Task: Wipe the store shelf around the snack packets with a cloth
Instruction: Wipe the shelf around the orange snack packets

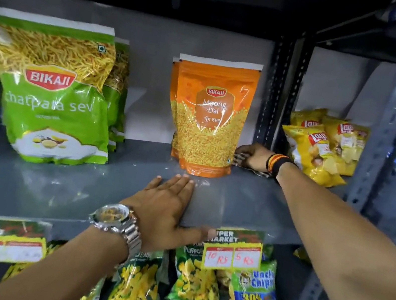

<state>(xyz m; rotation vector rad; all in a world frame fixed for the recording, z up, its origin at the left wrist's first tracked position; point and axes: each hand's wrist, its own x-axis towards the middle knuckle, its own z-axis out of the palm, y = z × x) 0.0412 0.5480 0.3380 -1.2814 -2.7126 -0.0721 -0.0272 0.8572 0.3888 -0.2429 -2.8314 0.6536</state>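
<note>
A grey metal shelf carries green Bikaji sev packets at the left and orange Moong Dal packets in the middle. My right hand reaches to the back, just right of the orange packets, and presses a checked cloth onto the shelf; most of the cloth is hidden under the hand. My left hand, with a metal watch on the wrist, lies flat with fingers spread on the shelf's front part, just before the orange packets, thumb over the front edge.
Yellow Lay's packets stand on the neighbouring shelf at the right, past dark slotted uprights. A slotted grey post rises at the right. Price tags hang on the shelf's front edge; more snack packets fill the shelf below.
</note>
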